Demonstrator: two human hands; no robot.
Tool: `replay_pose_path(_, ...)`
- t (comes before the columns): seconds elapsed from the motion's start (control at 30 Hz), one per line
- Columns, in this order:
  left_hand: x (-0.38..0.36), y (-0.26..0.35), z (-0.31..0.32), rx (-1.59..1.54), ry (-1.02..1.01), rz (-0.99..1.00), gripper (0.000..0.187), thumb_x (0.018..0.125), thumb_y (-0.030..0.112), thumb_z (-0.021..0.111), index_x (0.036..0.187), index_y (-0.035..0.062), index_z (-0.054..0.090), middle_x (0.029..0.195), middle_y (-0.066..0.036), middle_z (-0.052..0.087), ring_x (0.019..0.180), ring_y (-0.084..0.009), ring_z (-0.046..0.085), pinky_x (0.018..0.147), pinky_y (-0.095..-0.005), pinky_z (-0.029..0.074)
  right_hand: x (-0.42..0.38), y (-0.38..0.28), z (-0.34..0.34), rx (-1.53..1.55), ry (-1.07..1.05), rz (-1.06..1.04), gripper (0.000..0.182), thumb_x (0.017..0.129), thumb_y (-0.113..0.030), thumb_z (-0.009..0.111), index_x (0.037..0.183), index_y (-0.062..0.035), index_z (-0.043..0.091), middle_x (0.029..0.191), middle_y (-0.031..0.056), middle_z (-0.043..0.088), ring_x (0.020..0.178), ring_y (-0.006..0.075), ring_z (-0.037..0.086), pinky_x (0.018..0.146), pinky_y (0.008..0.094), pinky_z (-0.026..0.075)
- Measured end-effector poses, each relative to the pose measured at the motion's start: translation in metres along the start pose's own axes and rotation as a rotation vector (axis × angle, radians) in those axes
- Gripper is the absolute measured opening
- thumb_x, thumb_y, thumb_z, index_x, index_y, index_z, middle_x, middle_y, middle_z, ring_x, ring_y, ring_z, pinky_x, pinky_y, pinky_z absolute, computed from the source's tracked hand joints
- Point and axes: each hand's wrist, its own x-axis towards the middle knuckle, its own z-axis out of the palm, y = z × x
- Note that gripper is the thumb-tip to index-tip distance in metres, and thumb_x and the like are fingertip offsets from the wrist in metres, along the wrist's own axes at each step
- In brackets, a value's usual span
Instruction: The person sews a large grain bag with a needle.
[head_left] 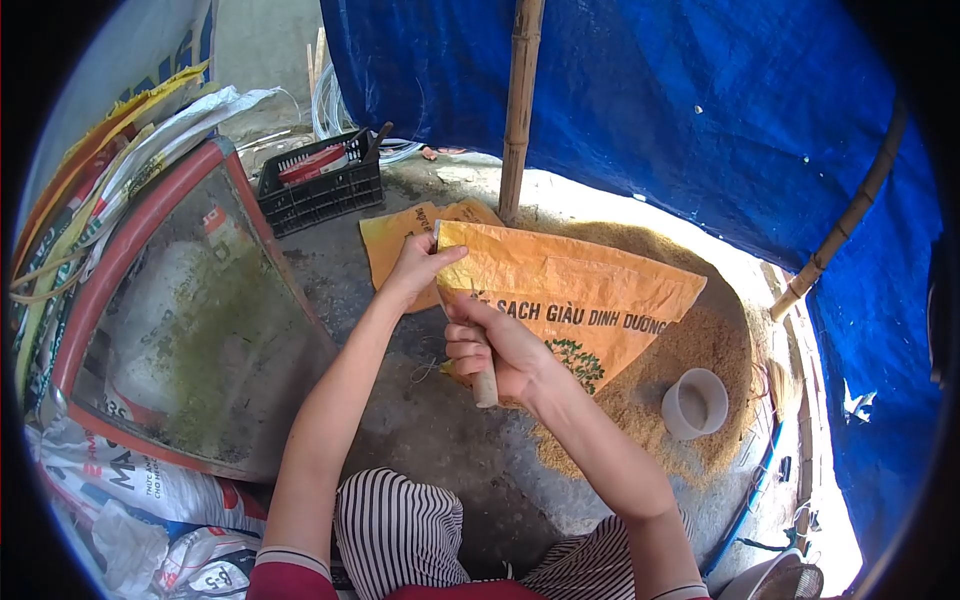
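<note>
An orange printed sack (pixel 600 285) is stretched out in front of me, its lettering facing up. My left hand (pixel 420 268) pinches its upper left corner, thumb on top. Just below, my right hand (pixel 505 350) is a fist around a short, pale handle (pixel 485 388), whose lower end sticks out under the fingers. Whatever the handle belongs to is hidden by the hand and the sack. More orange sacking (pixel 388 240) lies on the floor behind my left hand.
Loose yellowish husks (pixel 620 440) are heaped at right, with a white plastic tub (pixel 695 404) on them. A bamboo pole (pixel 520 110) stands behind the sack. A black crate (pixel 325 190), a red-framed panel (pixel 190 320) and filled bags (pixel 150 480) are at left. Blue tarpaulin (pixel 680 100) hangs behind.
</note>
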Motion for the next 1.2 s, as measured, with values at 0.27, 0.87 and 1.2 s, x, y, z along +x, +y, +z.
replay_pose_path(0.27,-0.004,0.002,-0.001,-0.037,-0.043,-0.01,0.024,0.084,0.013,0.066,0.103,-0.0021,0.063,0.097,-0.006,0.066,0.085,-0.0088,0.06,0.075,-0.0243,0.047,-0.013,0.005,0.023,-0.45,0.218,-0.209,0.046,0.098,-0.021,0.044,0.14,-0.0158,0.025,0.081,0.0064,0.047,0.052,0.0099,0.038,0.046,0.0223,0.036)
replay_pose_path(0.87,-0.009,0.007,-0.006,-0.036,-0.085,-0.048,0.023,0.086,0.014,0.062,0.103,-0.0012,0.064,0.094,-0.004,0.064,0.085,-0.0073,0.058,0.074,-0.0239,0.045,0.009,-0.002,-0.007,-0.634,0.165,-0.277,0.048,0.098,-0.018,0.038,0.142,-0.0127,0.019,0.085,0.0116,0.06,0.04,0.0052,0.031,0.033,0.0201,0.027)
replay_pose_path(1.2,0.02,-0.017,-0.017,-0.641,-0.19,-0.231,0.049,0.096,0.041,0.04,0.125,0.0018,0.048,0.119,-0.01,0.057,0.1,-0.0206,0.059,0.091,-0.0322,0.044,0.008,0.0,-0.016,-0.573,0.144,-0.294,0.045,0.098,-0.015,0.039,0.139,-0.0077,0.023,0.084,0.0122,0.059,0.039,0.0054,0.031,0.032,0.0204,0.028)
